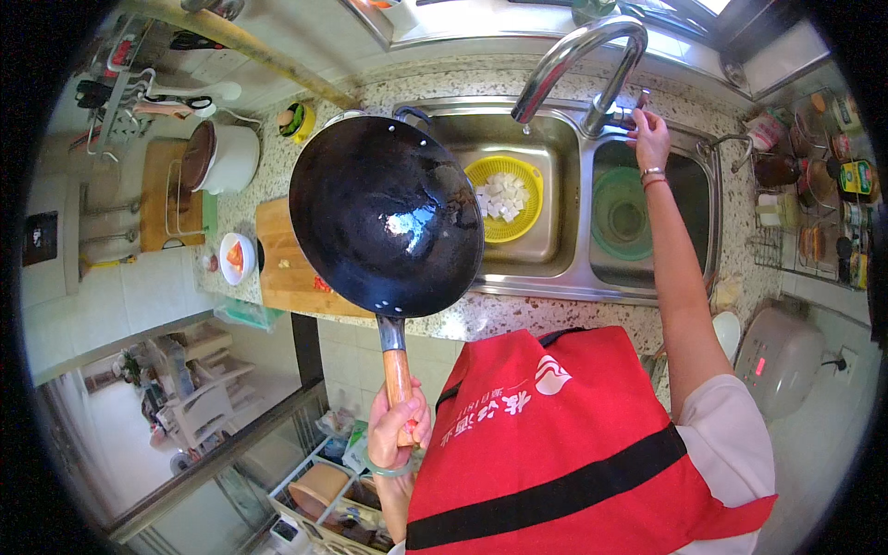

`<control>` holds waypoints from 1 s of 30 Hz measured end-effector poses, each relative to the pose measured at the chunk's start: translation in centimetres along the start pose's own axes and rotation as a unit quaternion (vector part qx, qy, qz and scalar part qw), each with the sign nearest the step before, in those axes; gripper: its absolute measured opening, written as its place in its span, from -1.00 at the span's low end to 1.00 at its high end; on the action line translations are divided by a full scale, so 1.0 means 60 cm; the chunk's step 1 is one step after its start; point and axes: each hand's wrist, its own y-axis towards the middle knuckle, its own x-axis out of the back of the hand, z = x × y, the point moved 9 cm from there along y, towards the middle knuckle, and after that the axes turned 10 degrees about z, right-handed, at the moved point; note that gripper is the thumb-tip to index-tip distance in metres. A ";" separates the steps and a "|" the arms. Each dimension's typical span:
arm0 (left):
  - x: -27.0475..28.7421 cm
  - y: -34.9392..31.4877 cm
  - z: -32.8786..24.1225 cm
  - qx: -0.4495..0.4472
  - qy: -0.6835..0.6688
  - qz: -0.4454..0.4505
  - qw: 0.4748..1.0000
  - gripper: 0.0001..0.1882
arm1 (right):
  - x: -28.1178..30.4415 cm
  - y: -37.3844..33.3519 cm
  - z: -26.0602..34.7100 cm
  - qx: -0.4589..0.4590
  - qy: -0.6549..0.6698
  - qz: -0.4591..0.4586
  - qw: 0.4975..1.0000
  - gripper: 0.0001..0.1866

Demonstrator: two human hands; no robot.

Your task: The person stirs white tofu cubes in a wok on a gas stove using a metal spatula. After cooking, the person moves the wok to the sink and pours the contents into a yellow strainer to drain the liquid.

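Note:
My left hand (400, 416) is wrapped round the wooden handle of a black wok (384, 203). The wok is held over the counter and the left edge of the double sink (527, 285), its dark, shiny inside showing. At the right, my right hand (651, 135) reaches over the sink and grips the lever (642, 98) of a chrome faucet (636, 57). The spout hangs over the left basin, a small drop at its mouth. In that basin a yellow colander (535, 218) holds white cubed pieces (502, 196). A green, round tub (606, 242) sits in the right basin.
Partly behind the wok lies a wooden cutting board (282, 277) with chopped red bits. Left of it are a small white bowl (237, 268) and a white pot (231, 157). Racked jars (819, 176) and a rice cooker (782, 347) stand at the right.

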 end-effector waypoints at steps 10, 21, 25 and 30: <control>-0.001 -0.006 -0.008 -0.008 0.026 0.009 1.000 -0.68 | 0.004 0.082 0.050 0.065 -0.347 0.029 0.935 -0.49; 0.005 -0.012 -0.003 -0.014 0.018 0.003 1.000 -0.67 | -0.265 -0.263 -0.031 -0.291 0.370 0.370 0.801 -0.60; 0.000 -0.023 -0.005 -0.019 0.030 0.010 0.999 -0.67 | -0.376 -0.261 -0.049 -0.334 0.364 0.402 0.771 -0.51; 0.000 -0.030 -0.001 -0.020 0.024 0.006 1.000 -0.66 | -0.426 -0.270 0.006 -0.258 0.205 0.531 0.781 -0.49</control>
